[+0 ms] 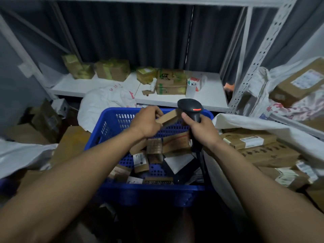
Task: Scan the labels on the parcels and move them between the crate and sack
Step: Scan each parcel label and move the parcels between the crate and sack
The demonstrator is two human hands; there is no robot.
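Head view: pinches small parcel (168, 118) in left hand (148, 122) above far end of crate (112, 127); grips scanner (190, 106) in right hand (203, 130), just right of it. Probably light, stiff cardboard; best held by edges, label kept uncovered.

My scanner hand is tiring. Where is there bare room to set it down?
The white shelf has bare patches: at its left end before the taped boxes, and right of the cup. The blue crate and the open sack are crowded with parcels.
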